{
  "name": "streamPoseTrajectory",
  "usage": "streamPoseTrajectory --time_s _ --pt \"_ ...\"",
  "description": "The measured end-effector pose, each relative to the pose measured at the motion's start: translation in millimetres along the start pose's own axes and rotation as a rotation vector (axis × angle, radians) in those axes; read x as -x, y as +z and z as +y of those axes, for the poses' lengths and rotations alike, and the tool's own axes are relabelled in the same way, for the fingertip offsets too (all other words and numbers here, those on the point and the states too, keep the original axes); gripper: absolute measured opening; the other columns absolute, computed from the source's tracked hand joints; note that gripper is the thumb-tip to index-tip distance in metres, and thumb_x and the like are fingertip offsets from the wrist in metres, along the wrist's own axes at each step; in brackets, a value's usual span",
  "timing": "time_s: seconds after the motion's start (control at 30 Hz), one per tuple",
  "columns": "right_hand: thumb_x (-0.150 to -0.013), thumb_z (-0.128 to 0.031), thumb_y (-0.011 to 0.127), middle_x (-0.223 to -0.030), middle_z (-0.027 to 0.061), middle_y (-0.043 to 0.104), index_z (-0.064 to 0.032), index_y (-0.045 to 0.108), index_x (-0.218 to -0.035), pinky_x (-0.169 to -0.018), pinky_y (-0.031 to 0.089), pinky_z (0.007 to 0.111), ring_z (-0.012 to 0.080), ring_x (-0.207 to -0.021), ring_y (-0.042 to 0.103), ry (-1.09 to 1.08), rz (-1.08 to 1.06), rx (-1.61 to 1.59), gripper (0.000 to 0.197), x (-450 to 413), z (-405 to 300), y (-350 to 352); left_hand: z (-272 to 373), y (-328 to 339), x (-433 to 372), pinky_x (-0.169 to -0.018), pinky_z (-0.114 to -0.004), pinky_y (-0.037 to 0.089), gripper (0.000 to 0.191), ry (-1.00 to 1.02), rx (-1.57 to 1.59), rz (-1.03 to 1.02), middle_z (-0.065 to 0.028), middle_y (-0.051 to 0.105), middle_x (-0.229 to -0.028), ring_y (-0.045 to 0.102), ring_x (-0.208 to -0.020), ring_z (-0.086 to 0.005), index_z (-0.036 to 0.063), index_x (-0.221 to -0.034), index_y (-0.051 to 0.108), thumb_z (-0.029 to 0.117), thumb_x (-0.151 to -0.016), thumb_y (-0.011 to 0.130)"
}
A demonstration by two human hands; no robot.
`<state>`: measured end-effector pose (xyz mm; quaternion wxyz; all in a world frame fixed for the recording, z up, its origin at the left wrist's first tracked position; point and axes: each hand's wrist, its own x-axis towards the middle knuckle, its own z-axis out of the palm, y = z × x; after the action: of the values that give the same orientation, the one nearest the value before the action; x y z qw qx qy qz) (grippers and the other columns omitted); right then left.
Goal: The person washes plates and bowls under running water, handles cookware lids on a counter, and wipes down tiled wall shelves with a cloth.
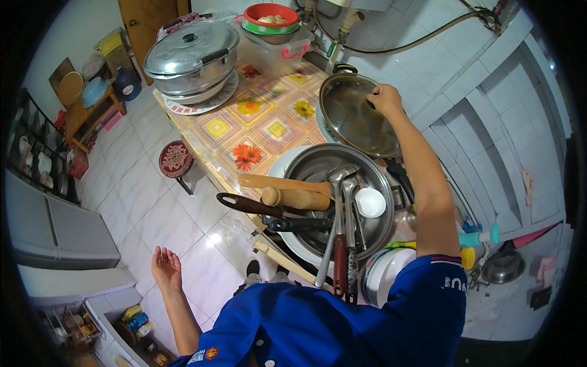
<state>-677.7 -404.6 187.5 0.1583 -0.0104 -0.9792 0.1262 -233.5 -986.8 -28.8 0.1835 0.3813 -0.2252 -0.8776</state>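
Note:
My right hand point(386, 98) grips the dark knob of a round glass lid point(351, 117) with a metal rim, at the wall side of the table. A plate edge point(323, 127) shows beneath the lid; what else is under it I cannot tell. My left hand point(166, 268) hangs over the floor at my side, palm up and holding nothing. Nearer to me, a large steel basin point(300, 160) carries a steel ladle point(341, 174), a wooden rolling pin point(293, 198), a flat wooden tool point(284, 182), dark-handled utensils point(250, 204) and a small white bowl point(370, 202).
A lidded aluminium steamer pot point(192, 55) stands on the far left of the flowered tablecloth point(275, 130). Beyond it, a red colander point(270, 16) tops a clear plastic box point(270, 52). Stacked bowls point(387, 277) sit near my right arm. A round stool point(176, 158) stands beside the table.

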Motion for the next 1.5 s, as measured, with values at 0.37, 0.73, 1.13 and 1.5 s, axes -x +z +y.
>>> streamPoseTrajectory --time_s 0.37,0.73,1.13,1.5 --pt "-0.080 -0.049 0.075 -0.093 0.0195 0.072 -0.0014 0.073 -0.093 -0.082 0.052 0.044 0.0363 -0.091 0.068 0.005 -0.109 0.141 0.049 9 -15 -25 -5 -6 3 -0.071 -0.029 0.058 0.011 -0.026 0.025 -0.064 0.0006 0.070 -0.087 0.068 -0.079 -0.0121 0.0124 -0.099 0.068 0.020 -0.094 0.063" --pt "-0.083 -0.045 0.071 -0.112 0.0213 0.069 -0.0016 0.069 -0.117 -0.091 0.051 0.043 0.0360 -0.105 0.066 -0.318 -0.119 0.333 0.055 89 -90 -201 -44 23 -5 -0.077 -0.032 0.055 0.013 -0.255 -0.078 -0.262 -0.0033 0.065 -0.091 0.063 -0.084 -0.0178 0.0120 -0.094 0.059 0.003 -0.085 0.056" --pt "-0.086 -0.035 0.073 -0.104 0.0139 0.071 -0.0037 0.070 -0.114 -0.083 0.051 0.037 0.0262 -0.098 0.065 -0.240 0.087 0.262 0.042 370 -75 -376 -102 80 145 -0.079 -0.039 0.049 0.009 -0.674 -0.426 -1.383 -0.0162 0.062 -0.079 0.062 -0.079 -0.0288 0.0033 -0.075 0.062 0.012 -0.074 0.064" --pt "-0.084 -0.024 0.075 -0.103 0.0153 0.072 0.0013 0.068 -0.116 -0.083 0.052 0.031 0.0199 -0.092 0.067 0.335 -0.185 -0.054 0.042 671 92 -411 -221 51 374 -0.081 -0.038 0.046 0.022 -1.032 -0.432 -1.825 -0.0180 0.064 -0.088 0.061 -0.087 -0.0288 0.0006 -0.092 0.065 0.020 -0.082 0.067"
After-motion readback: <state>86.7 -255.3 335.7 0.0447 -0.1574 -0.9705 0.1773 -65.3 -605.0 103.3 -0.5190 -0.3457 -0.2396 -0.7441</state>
